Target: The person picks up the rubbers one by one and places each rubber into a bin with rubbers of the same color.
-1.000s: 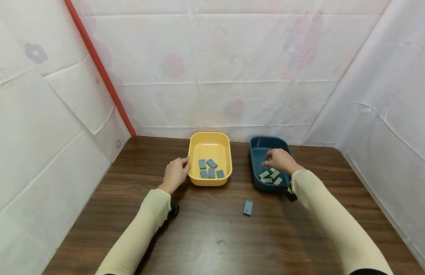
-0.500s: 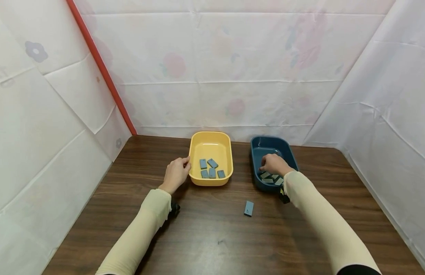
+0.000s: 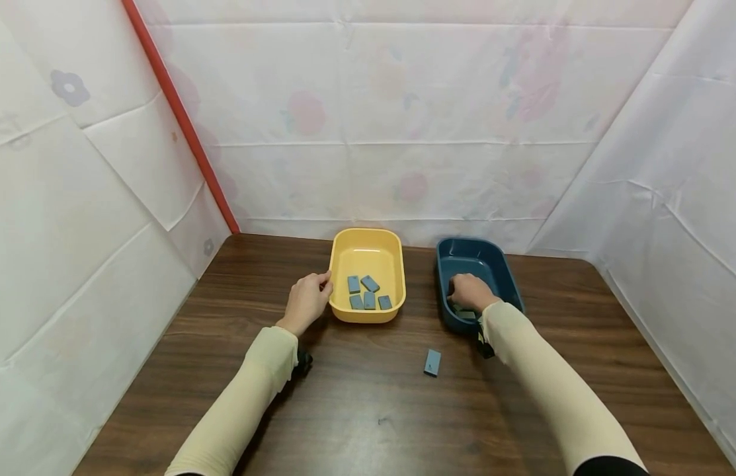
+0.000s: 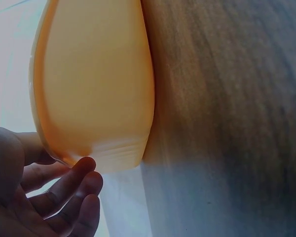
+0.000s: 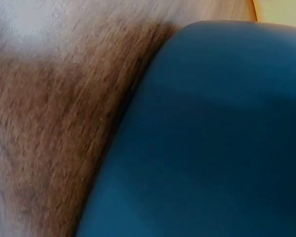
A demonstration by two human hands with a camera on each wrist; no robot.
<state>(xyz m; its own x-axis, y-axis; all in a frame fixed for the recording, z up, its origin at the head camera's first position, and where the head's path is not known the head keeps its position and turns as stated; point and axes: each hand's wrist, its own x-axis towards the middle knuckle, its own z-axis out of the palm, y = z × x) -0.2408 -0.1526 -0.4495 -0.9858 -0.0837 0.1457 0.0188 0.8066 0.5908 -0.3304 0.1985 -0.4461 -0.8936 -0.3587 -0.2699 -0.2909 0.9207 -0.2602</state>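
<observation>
My left hand [image 3: 306,301] pinches the near left rim of a yellow plastic tray [image 3: 366,317]. In the left wrist view, the fingers [image 4: 84,170] lie at the tray's edge. Several small blue-grey rectangular tiles [image 3: 369,301] lie flat inside it. My right hand [image 3: 471,291] reaches down into a dark blue tray [image 3: 506,274], over pale green tiles [image 3: 465,315] that it partly covers. Its fingertips are hidden, so what they hold does not show. The right wrist view has only the blue tray's outer wall [image 5: 197,138] and no hand.
One blue-grey tile [image 3: 432,363] with a small dark mark lies on the brown wooden table [image 3: 368,410], in front of the trays. White patterned sheets [image 3: 373,119] hang behind and at both sides. A red strip [image 3: 183,119] runs down the left corner.
My right hand has moved lower into the blue tray and slightly left and nearer, covering more of the pale green tiles. The left hand keeps its place at the yellow tray's rim.
</observation>
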